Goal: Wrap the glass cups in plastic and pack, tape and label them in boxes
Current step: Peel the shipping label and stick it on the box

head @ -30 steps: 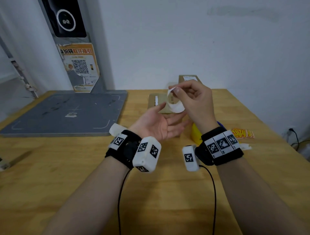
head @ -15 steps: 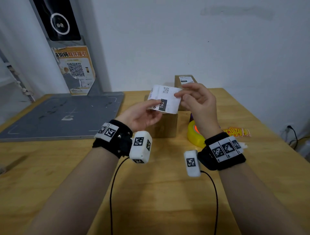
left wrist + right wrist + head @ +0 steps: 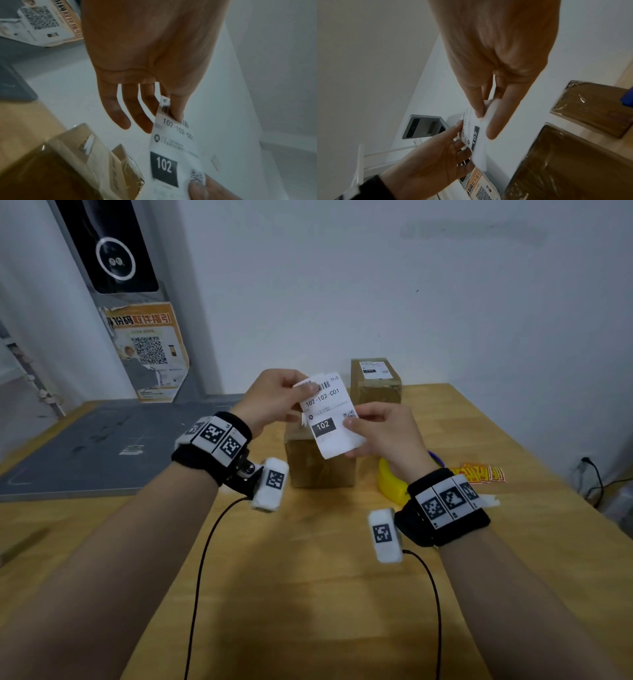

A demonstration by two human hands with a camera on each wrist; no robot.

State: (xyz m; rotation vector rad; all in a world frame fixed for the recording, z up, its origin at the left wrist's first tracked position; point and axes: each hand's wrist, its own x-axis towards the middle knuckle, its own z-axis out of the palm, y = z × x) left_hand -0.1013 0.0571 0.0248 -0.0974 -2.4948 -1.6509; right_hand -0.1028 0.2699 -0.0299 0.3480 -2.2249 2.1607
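Note:
A white shipping label printed "102" hangs in the air between both hands, above a taped brown box. My left hand pinches its top left corner, thumb on the barcode. My right hand pinches its lower right edge near the QR mark. The left wrist view shows the label held by the thumb, with the other fingers loose. In the right wrist view the label sits between thumb and forefinger. A second taped box with a label on top stands by the wall.
A yellow tape dispenser lies right of the near box, with orange stickers beyond it. A grey mat covers the table's left part. A poster with a QR code leans at the back left. Wrist cables trail over the wooden table.
The label was curled in my right hand above the left palm; now it is flat and held by both hands. My left hand turned over and rose to its top corner.

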